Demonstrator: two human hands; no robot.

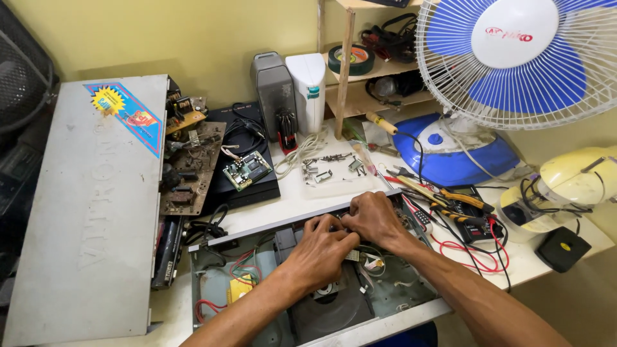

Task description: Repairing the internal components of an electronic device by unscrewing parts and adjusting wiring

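The fingers of the left hand (321, 247) and the right hand (375, 217) are bent and meet over small parts inside the opened player chassis (218, 283); what they pinch I cannot tell. The chassis lies at the front edge of the white table (289, 202), near a tray of screws (334, 170) behind.

An electronics repair workshop is shown: an opened disc player (308, 283) is laid on a cluttered white bench (283, 205), bare circuit boards (193, 167), loose screws (324, 168), pliers (459, 200), a soldering iron (382, 123) and tape (351, 59) are scattered around.
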